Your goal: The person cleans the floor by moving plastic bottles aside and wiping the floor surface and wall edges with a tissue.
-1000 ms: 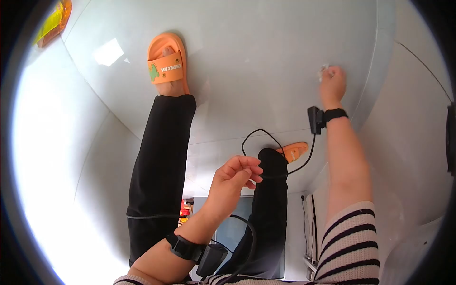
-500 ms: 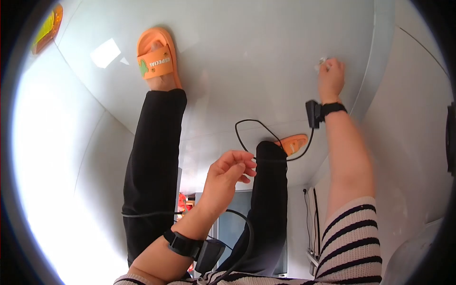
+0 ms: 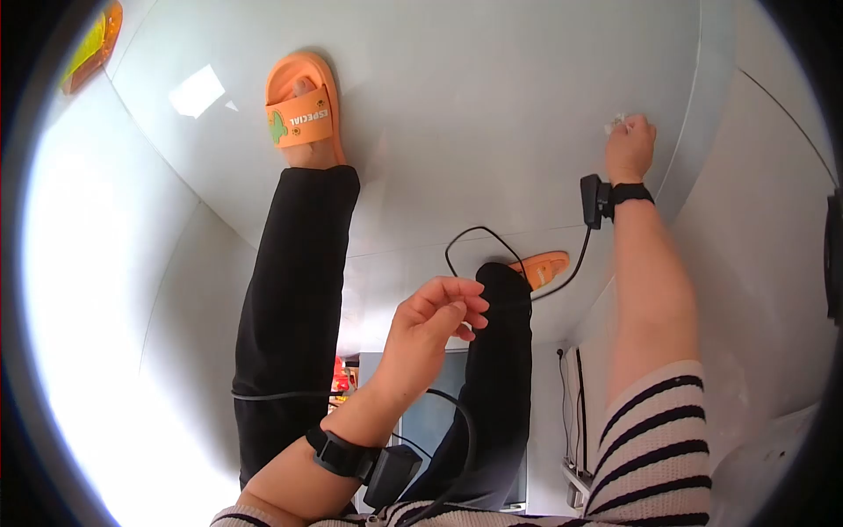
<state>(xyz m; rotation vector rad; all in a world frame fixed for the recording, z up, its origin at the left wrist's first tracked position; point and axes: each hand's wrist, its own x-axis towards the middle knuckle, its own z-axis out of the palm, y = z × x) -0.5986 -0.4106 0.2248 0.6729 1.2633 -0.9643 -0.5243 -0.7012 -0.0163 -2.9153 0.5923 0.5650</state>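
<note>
My right hand is stretched far out at the upper right, low over the pale floor. Its fingers are closed on a small crumpled white tissue, which shows only at its edge. My left hand hangs in mid-air before my legs, its fingers loosely curled and a little apart, with nothing seen in them. Behind its fingertips runs a black cable, which leads up to the black device strapped on my right wrist. A similar black device sits on my left wrist.
An orange slipper on one foot rests at the upper left, with a second slipper near the middle. A yellow and orange object lies at the far left corner. A pale wall edge runs along the right.
My right hand with the tissue has shifted slightly right and down in the view. The slipper at upper left and my left hand also appear slightly farther right; the grips look unchanged.
</note>
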